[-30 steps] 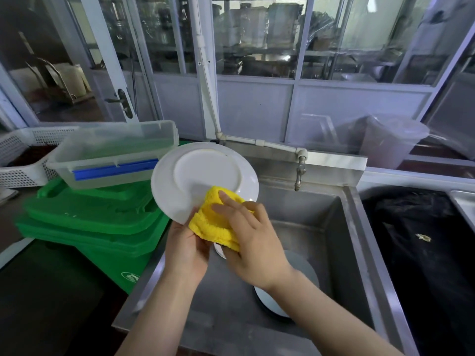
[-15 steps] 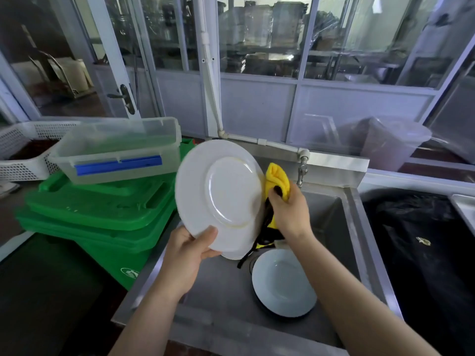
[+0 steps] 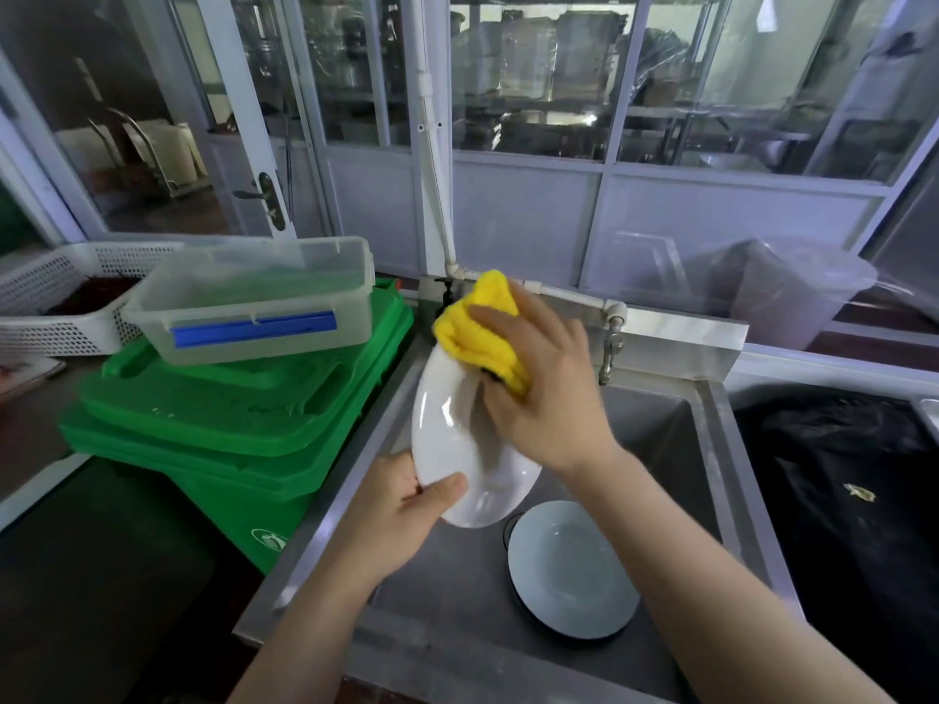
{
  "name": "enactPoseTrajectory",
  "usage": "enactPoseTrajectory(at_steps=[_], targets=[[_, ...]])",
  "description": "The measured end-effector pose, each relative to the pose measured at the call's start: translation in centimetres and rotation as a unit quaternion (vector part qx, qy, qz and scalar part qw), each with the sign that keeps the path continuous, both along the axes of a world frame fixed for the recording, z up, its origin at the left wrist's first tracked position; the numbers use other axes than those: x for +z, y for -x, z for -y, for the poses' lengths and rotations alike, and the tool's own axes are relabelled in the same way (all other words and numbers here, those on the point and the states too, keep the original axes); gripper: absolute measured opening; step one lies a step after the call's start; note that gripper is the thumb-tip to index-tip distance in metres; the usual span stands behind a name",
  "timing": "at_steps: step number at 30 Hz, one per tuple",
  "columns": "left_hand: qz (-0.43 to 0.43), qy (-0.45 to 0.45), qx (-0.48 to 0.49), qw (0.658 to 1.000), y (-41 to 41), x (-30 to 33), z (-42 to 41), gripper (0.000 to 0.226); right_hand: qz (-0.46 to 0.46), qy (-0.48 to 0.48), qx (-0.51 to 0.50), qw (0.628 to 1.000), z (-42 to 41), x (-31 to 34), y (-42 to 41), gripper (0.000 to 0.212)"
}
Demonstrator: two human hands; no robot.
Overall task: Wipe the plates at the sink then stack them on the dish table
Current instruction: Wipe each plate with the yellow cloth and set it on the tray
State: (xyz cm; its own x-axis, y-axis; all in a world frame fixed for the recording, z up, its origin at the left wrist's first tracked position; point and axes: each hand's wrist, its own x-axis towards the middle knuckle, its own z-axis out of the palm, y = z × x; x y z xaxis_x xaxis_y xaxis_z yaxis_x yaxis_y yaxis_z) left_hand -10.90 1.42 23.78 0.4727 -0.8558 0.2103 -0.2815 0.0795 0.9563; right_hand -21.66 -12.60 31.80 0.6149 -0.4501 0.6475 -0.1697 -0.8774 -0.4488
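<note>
Plate (image 3: 460,434), white, held tilted over the near-left part of the steel sink (image 3: 711,449), well above the basin floor. Left hand (image 3: 401,515) grips its lower rim, thumb curled over the upper face, fingers hidden behind. Right hand (image 3: 538,383) holds a yellow cloth (image 3: 480,325) bunched under curled fingers and presses it against the plate's far upper edge (a dark bit of the cloth shows under the palm). Cloth covers the plate's top rim.

Second plate (image 3: 571,569), white, lies flat on the sink floor, near-right of the held one, apart from it. It sits on something dark-rimmed; cannot tell what.

Tap (image 3: 612,348) hangs from the sink's far wall, fed by a white pipe (image 3: 564,295) running along the back.

Left of the sink: stacked green lids (image 3: 228,414) with a clear plastic box (image 3: 254,297) on top, blue clip on its near side. White perforated basket (image 3: 61,302) further left. Right of the sink: dark black plastic (image 3: 838,490) filling the next compartment.
</note>
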Motion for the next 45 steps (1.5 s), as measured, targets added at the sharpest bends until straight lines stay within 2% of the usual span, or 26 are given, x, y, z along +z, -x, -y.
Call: enactPoseTrajectory(at_steps=[2,5,7,10,11,16,20,22,25,27,31,33,36,39,41,43,45], targets=[[-0.004,-0.006,0.004,1.000,0.0,-0.1,0.2,0.064,-0.029,0.037,0.039,0.998,-2.0,-0.5,0.0,0.063],[-0.007,-0.006,0.038,0.999,-0.1,0.0,0.4,0.012,-0.063,0.073,0.080,0.992,-4.0,-1.8,0.2,0.063],[-0.013,-0.003,0.039,0.999,-0.1,0.2,0.3,0.025,-0.078,0.081,0.087,0.990,-4.6,-2.4,0.2,0.060],[-0.039,0.005,0.016,0.999,0.0,0.2,0.3,0.007,-0.083,0.093,0.082,0.989,-4.0,-2.3,0.2,0.055],[-0.050,0.005,0.009,0.999,0.1,0.2,0.2,0.009,-0.080,0.094,0.076,0.989,-3.6,-2.2,0.0,0.054],[-0.130,-0.005,0.022,0.991,0.4,-0.2,0.0,0.035,-0.048,0.059,-0.003,0.997,-0.3,-2.1,-0.3,0.055],[-0.217,0.046,0.053,0.974,-0.3,0.0,-0.2,0.023,-0.075,0.049,-0.061,0.994,2.0,-3.8,1.0,0.058],[-0.246,0.077,0.065,0.964,-0.9,0.2,-0.5,0.024,-0.096,0.038,-0.067,0.992,1.8,-5.1,1.7,0.058],[-0.261,0.093,0.079,0.958,-1.4,0.1,-0.6,0.023,-0.101,0.025,-0.050,0.993,0.4,-6.4,2.3,0.061],[-0.274,0.094,0.081,0.954,-1.1,-0.2,-0.4,0.023,-0.087,0.048,-0.019,0.995,-1.0,-6.3,2.4,0.057],[-0.274,0.091,0.044,0.956,-0.4,-0.3,0.1,0.029,-0.080,0.054,0.055,0.994,-3.3,-5.0,1.8,0.052],[-0.260,0.086,0.027,0.961,-0.3,-0.1,0.1,0.029,-0.070,0.056,0.053,0.995,-2.9,-4.0,1.3,0.053],[-0.244,0.078,0.030,0.966,-0.2,0.2,0.0,0.027,-0.056,0.053,-0.005,0.997,-0.7,-3.4,1.0,0.056],[-0.252,0.086,0.032,0.963,0.0,0.3,-0.3,0.035,-0.054,0.017,-0.063,0.996,1.8,-3.8,1.4,0.063],[-0.265,0.097,0.036,0.959,-0.2,0.3,-0.4,0.028,-0.042,-0.041,-0.085,0.995,3.2,-4.6,1.7,0.062],[-0.293,0.115,0.042,0.948,-0.4,0.4,-0.5,0.028,0.015,-0.176,-0.116,0.978,4.0,-5.4,2.3,0.054],[-0.328,0.143,0.043,0.933,-0.7,0.7,-0.5,0.029,0.109,-0.374,-0.131,0.912,3.9,-5.8,3.0,0.038]])
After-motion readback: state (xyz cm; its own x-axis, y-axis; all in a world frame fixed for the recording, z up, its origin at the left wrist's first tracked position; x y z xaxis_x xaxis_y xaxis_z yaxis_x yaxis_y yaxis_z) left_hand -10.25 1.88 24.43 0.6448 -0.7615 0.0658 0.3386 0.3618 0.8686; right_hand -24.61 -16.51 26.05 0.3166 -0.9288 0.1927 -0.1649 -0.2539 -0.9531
